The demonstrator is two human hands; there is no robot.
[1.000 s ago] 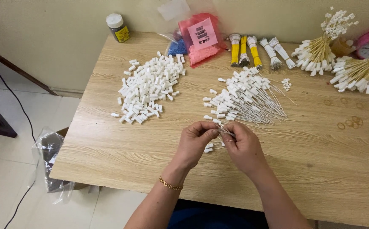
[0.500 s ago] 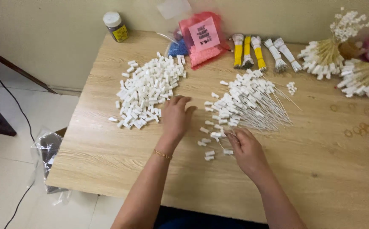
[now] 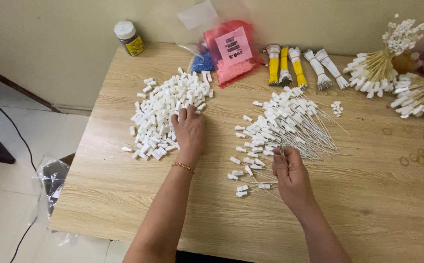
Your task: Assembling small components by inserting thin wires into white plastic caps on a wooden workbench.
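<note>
The heap of small white blocks (image 3: 169,113) lies on the left half of the counter (image 3: 124,195), and our left hand (image 3: 188,130) rests palm down on its right edge, fingers loosely spread and laid over the nearest pieces; we cannot tell whether a block is already pinched beneath the fingertips. To the right of it lies the fan of thin wires with white blocks on their ends (image 3: 285,127), heads pointing left and stems running off to the right, with a few loose ones scattered just in front of it. Our right hand (image 3: 290,170) sits at the near edge of that fan, curled shut, thumb and forefinger pinching what looks like a single thin wire that stands up between them. We judge the step in hand to be fetching a fresh block for the wire, so the next move calls for closing the left fingers on one piece alone, without dragging its neighbours along, and bringing it across to the wire's tip. Farther back, against the wall, stand a small jar with a white lid (image 3: 129,38), a red plastic bag (image 3: 234,51), several yellow and white tied bundles (image 3: 290,68) and, at the far right, bunches of finished stems (image 3: 382,68).
</note>
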